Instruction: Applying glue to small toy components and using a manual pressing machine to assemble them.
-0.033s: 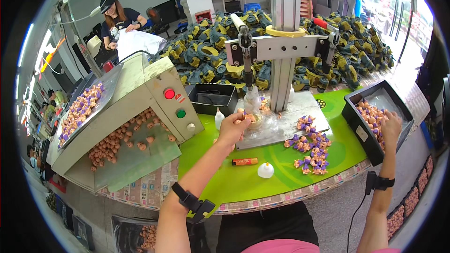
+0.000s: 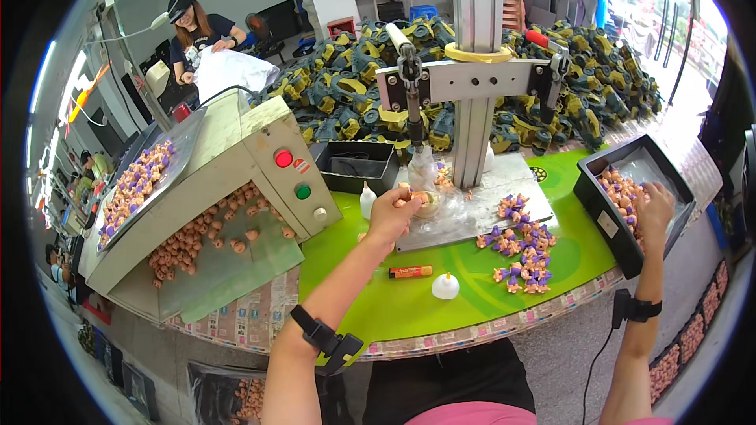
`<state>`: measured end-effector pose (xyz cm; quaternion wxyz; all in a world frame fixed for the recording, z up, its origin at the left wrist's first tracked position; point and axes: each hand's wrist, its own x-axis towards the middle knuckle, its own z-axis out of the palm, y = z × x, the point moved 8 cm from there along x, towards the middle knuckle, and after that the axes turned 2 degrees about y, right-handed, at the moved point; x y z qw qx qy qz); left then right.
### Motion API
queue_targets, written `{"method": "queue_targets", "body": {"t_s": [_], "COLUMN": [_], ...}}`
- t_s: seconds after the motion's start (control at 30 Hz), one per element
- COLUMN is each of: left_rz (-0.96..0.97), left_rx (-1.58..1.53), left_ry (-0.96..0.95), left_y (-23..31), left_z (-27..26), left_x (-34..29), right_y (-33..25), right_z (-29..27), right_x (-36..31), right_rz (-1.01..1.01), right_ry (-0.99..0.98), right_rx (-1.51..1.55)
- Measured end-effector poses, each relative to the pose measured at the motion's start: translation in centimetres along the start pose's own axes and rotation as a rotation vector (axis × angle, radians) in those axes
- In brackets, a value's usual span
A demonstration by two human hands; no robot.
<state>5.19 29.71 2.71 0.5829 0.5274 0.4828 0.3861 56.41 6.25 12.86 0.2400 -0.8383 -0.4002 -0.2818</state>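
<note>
My left hand [image 2: 390, 216] is closed in a pinch on a small peach-coloured doll part [image 2: 403, 202], partly covered by the fingers. It is at the base of the hand press [image 2: 415, 102], next to a round fixture wrapped in clear plastic [image 2: 429, 208]. My right hand [image 2: 655, 211] reaches into a black bin [image 2: 608, 226] at the right, its fingers bent down among peach and purple doll parts [image 2: 621, 193]. Whether those fingers grip one is hidden. Several peach and purple figures [image 2: 529, 252] lie between the hands, partly on the press's metal plate [image 2: 504, 181].
A glue stick tube [image 2: 410, 271] and white dropper bottles [image 2: 446, 286] rest on the green mat [image 2: 354, 283]. A machine with red and green buttons [image 2: 268, 138] stands left, peach heads [image 2: 189, 244] beneath it. Green-yellow toy parts [image 2: 346, 86] pile up behind. A person [image 2: 201, 39] handles white sheeting.
</note>
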Motion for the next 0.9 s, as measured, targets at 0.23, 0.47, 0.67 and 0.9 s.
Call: {"method": "queue_targets", "body": {"t_s": [0.23, 0.47, 0.67, 0.9], "left_rz": [0.519, 0.678, 0.624, 0.588], "left_rx": [0.305, 0.415, 0.48, 0.503], "left_ry": [0.169, 0.247, 0.253, 0.227], "left_y": [0.1, 1.2, 1.4, 1.0], "left_z": [-0.2, 0.6, 0.6, 0.0], "left_x": [1.3, 0.0, -0.4, 0.2], "right_y": [-21.7, -37.3, -46.5, -46.4], "right_z": [-6.7, -13.6, -9.7, -14.7], "right_x": [-3.0, -3.0, 4.1, 4.3], "right_rz": [-0.46, -0.853, -0.489, -0.48], "right_ry": [-0.123, 0.161, -0.249, -0.213], "right_rx": [0.555, 0.983, 1.007, 1.741]}}
